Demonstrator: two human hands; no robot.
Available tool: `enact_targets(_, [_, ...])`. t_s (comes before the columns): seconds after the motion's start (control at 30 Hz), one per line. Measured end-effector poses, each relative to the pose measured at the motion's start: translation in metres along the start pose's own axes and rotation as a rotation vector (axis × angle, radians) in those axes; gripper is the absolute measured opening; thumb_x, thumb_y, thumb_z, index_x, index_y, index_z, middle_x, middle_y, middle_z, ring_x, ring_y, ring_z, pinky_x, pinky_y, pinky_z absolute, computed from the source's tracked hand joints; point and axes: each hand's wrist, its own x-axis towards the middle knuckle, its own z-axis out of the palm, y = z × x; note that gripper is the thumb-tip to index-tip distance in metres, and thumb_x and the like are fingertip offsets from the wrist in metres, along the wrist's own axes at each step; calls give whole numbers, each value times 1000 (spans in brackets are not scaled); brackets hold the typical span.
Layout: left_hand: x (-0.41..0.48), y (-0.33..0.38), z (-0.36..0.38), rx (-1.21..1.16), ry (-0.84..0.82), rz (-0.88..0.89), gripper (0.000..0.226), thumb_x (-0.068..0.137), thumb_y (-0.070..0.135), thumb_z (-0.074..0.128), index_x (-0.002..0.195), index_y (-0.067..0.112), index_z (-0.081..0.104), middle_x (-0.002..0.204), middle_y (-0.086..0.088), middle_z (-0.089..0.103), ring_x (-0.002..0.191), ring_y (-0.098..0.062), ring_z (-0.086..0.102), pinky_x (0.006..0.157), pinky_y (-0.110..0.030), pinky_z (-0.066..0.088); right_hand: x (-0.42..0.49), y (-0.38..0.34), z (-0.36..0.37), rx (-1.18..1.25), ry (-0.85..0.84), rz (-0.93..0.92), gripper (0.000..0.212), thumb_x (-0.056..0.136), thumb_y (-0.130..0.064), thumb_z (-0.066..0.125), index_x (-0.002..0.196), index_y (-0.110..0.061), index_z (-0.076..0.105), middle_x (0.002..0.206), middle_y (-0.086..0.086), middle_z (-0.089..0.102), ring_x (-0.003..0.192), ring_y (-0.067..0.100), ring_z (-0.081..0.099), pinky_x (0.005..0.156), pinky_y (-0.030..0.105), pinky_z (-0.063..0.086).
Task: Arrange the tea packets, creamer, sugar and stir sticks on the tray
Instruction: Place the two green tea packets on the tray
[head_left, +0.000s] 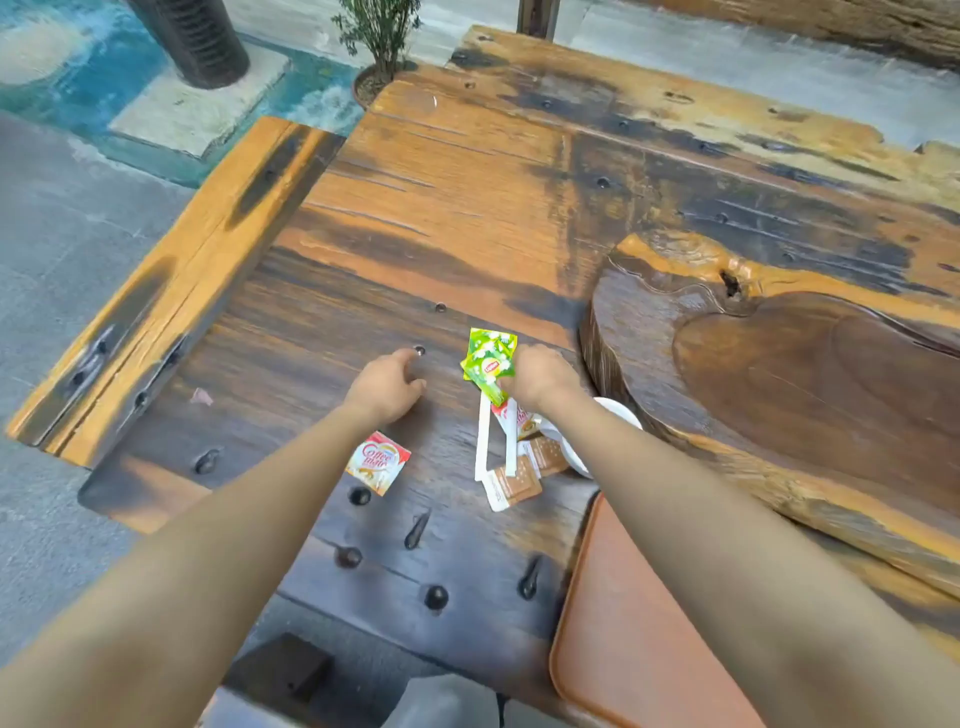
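Dark, bolt-studded wooden table (441, 218) over grey floor (62, 234)

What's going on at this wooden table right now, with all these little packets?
A person is sorting drink sachets on a rough wooden table. The right hand holds green tea packets just above the table. The left hand rests empty on the wood. A creamer sachet lies alone near the left forearm; brown sugar packets and white stir sticks sit in a loose pile under the right wrist. The orange tray nearby shows nothing on it yet.
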Motion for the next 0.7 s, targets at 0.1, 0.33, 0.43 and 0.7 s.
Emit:
enact_targets(0.1, [25, 16, 13, -30, 14, 42, 55, 81, 23, 59, 133, 10, 45, 125, -21, 57, 119, -34, 50, 100, -38, 41, 12, 4, 14, 22, 60, 70, 56, 86, -38, 60, 127, -5, 42, 133, 15, 46, 127, 32, 39, 100, 42, 39])
enact_targets(0.33, [65, 46, 42, -76, 47, 69, 48, 83, 16, 53, 130, 9, 46, 118, -22, 53, 118, -37, 44, 104, -40, 36, 37, 16, 31, 275, 76, 131, 60, 76, -29, 73, 125, -9, 44, 131, 14, 47, 126, 32, 38, 103, 39, 37])
enact_targets(0.43, [76, 53, 43, -111, 58, 61, 35, 82, 12, 57, 116, 6, 56, 117, -23, 54, 116, -38, 45, 103, -38, 36, 45, 23, 28, 355, 18, 178, 33, 70, -27, 77, 91, -15, 54, 111, 17, 55, 104, 29, 50, 83, 32, 39])
enact_targets(0.7, [75, 62, 33, -261, 58, -28, 5, 80, 11, 62, 78, 15, 60, 88, -10, 68, 92, -26, 61, 79, -29, 44, 40, 39, 19, 604, 69, 164, 36, 78, -9, 65, 53, -21, 41, 61, 3, 51, 63, 19, 48, 56, 29, 35])
